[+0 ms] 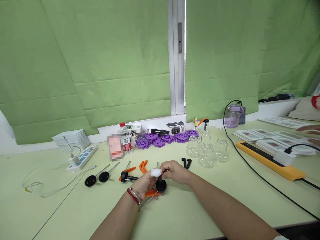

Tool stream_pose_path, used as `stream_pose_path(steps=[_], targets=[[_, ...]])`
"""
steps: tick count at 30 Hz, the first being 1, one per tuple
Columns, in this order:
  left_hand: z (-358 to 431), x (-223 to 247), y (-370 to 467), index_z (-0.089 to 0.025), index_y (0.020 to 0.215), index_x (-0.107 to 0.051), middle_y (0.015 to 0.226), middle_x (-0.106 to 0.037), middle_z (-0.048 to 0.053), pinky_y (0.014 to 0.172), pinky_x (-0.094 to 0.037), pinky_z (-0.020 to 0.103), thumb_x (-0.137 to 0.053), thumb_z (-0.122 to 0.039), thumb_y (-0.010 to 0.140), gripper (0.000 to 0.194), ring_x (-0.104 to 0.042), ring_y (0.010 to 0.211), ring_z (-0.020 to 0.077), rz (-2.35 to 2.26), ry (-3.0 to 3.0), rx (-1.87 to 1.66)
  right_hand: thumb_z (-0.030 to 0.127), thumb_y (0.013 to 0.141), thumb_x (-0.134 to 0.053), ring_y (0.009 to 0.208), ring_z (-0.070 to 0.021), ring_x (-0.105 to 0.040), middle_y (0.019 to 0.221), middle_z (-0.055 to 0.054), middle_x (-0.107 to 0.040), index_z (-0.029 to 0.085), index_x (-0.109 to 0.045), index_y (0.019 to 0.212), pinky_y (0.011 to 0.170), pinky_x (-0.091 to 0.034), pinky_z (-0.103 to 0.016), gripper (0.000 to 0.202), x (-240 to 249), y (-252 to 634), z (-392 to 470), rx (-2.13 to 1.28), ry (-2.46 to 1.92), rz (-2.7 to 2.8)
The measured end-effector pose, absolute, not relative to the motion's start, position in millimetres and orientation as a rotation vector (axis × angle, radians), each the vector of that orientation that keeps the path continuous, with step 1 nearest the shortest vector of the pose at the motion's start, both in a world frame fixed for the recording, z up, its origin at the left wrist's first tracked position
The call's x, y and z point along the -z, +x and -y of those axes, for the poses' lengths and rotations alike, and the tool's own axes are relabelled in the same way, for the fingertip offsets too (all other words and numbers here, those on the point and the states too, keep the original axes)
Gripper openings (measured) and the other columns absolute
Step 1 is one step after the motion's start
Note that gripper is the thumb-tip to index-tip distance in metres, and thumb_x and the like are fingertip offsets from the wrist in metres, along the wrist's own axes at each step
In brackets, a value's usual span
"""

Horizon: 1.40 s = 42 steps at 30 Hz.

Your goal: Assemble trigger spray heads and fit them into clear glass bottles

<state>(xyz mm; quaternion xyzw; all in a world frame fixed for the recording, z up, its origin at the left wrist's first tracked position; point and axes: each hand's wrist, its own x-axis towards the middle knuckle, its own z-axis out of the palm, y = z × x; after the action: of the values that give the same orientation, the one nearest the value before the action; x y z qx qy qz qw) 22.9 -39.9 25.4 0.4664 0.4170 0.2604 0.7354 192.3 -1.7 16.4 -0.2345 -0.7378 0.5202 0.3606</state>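
My left hand [145, 186] is closed around a black piece with a round disc end [161, 186]. An orange lever [152, 193] and a thin metal rod stick out below this hand. A small white oval [156, 172] shows by the left thumb; I cannot tell what it is. My right hand [173, 171] pinches the upper end of the same black piece, its fingertips partly hidden. On the table left of my hands lie a black-capped part with an orange lever [128, 169] and black discs on metal rods [104, 176]. Behind my hands are bent orange levers [143, 166].
Bent black levers [186, 163] lie right of centre, near several clear jars [206, 155]. Purple wheel-shaped parts [158, 142] and a bottle [127, 143] stand behind. A yellow power strip [270, 160] with black cables lies right. Another person's hand [308, 128] rests by white cards.
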Motion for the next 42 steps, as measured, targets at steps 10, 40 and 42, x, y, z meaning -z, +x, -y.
stream_pose_path(steps=[10, 40, 42], targets=[[38.8, -26.8, 22.6, -0.021, 0.087, -0.053, 0.067, -0.059, 0.003, 0.039, -0.039, 0.023, -0.057, -0.051, 0.065, 0.038, -0.060, 0.057, 0.0202, -0.902, 1.004, -0.552, 0.023, 0.061, -0.074, 0.070, -0.0120, -0.056, 0.073, 0.001, -0.063, 0.015, -0.066, 0.070, 0.070, -0.044, -0.024, 0.014, -16.0, 195.9, -1.8, -1.363, -0.605, 1.942], [35.3, -22.7, 20.7, -0.017, 0.088, -0.053, 0.076, -0.062, 0.008, 0.040, -0.040, 0.024, -0.052, -0.053, 0.068, 0.041, -0.062, 0.062, 0.0219, -0.907, 1.058, -0.519, 0.018, 0.066, -0.070, 0.073, -0.0122, -0.055, 0.073, 0.001, -0.060, 0.016, -0.069, 0.074, 0.072, -0.043, -0.023, 0.009, -26.3, 199.7, -4.5, -1.244, -0.566, 2.122], [35.4, -22.9, 20.9, -0.017, 0.089, -0.053, 0.076, -0.062, 0.007, 0.040, -0.040, 0.024, -0.053, -0.052, 0.067, 0.042, -0.062, 0.062, 0.0219, -0.909, 1.055, -0.519, 0.019, 0.067, -0.069, 0.072, -0.0120, -0.055, 0.073, 0.001, -0.059, 0.016, -0.069, 0.075, 0.071, -0.042, -0.023, 0.009, -26.1, 200.1, -4.4, -1.247, -0.546, 2.126]])
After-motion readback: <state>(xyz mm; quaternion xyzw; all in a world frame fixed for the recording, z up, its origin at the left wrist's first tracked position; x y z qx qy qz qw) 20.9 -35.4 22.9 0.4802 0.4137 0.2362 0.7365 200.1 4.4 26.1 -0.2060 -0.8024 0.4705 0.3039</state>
